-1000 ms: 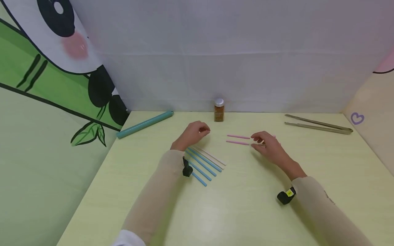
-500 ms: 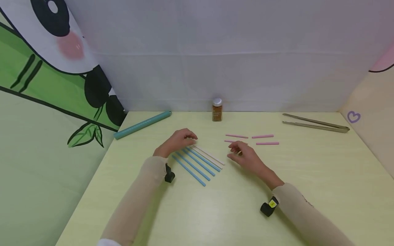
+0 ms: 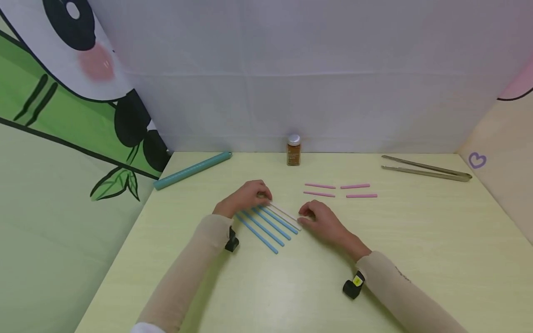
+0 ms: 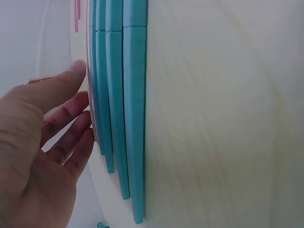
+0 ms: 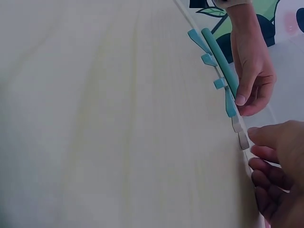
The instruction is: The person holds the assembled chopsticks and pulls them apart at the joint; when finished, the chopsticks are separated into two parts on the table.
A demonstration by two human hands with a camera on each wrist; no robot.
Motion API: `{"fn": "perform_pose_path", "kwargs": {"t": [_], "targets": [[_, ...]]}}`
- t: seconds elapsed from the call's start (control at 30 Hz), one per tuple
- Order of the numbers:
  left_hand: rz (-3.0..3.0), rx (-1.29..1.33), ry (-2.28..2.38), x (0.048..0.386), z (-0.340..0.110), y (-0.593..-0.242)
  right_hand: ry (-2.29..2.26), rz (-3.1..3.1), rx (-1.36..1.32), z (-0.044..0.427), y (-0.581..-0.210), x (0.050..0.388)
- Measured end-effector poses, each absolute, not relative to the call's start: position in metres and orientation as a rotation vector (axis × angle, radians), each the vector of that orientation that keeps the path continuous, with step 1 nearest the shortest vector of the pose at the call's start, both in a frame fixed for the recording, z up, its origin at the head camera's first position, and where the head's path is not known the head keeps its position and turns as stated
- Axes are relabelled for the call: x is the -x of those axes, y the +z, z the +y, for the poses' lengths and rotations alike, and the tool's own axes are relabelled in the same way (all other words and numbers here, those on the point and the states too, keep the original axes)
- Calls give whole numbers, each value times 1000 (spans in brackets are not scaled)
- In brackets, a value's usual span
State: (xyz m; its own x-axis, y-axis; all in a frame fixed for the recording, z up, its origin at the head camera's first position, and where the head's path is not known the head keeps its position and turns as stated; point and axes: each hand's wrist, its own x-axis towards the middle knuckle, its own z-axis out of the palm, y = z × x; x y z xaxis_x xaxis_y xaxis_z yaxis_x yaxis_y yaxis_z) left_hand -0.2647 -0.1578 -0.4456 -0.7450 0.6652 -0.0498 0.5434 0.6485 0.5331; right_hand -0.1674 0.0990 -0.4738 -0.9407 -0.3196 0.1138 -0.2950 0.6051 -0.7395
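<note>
The step in hand seemed to be grasping the rear white stick (image 3: 285, 212) on the bench (image 3: 300, 291): left hand (image 3: 248, 196) by its far end, thumb and fingers parted; right hand (image 3: 325, 225) at its near end, grip unclear. Next likely called for pinching both ends.

Booth-like nook: tabletop (image 3: 283, 296), cartoon-printed walls (image 3: 79, 115)

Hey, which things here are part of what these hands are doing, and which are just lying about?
Likely part of the job:
- white sticks, with the left hand and right hand at their ends
- blue sticks alongside
- pink sticks, perhaps

Apparently just lying about:
- green tube
- jar
- tongs
</note>
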Motion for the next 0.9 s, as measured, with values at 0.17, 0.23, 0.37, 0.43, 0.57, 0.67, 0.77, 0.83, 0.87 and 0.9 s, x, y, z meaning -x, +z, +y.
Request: {"fn": "perform_pose_path", "kwargs": {"t": [0.17,0.23,0.37,0.43,0.57,0.67,0.77,0.83,0.87,0.9], "targets": [[2632,-1000,701,265,-156,-446,-1163,2842,558,97,-475,168],[2636,-1008,686,266,-155,-447,-1145,2851,560,95,-474,167],[2638,-1021,677,267,-154,-448,-1144,2854,561,93,-472,165],[2639,-1027,675,266,-154,-449,-1137,2857,550,92,-471,164],[2646,-1031,665,265,-153,-448,-1142,2858,493,93,-469,164],[2651,-1008,674,263,-152,-443,-1186,2845,433,95,-466,165],[2655,-996,690,261,-149,-435,-1227,2838,385,97,-462,167],[2656,-1008,701,260,-147,-429,-1241,2843,382,99,-459,169],[2658,-1018,700,259,-145,-426,-1245,2847,390,99,-458,171],[2661,-1026,694,259,-144,-424,-1256,2847,400,100,-456,172]]}}
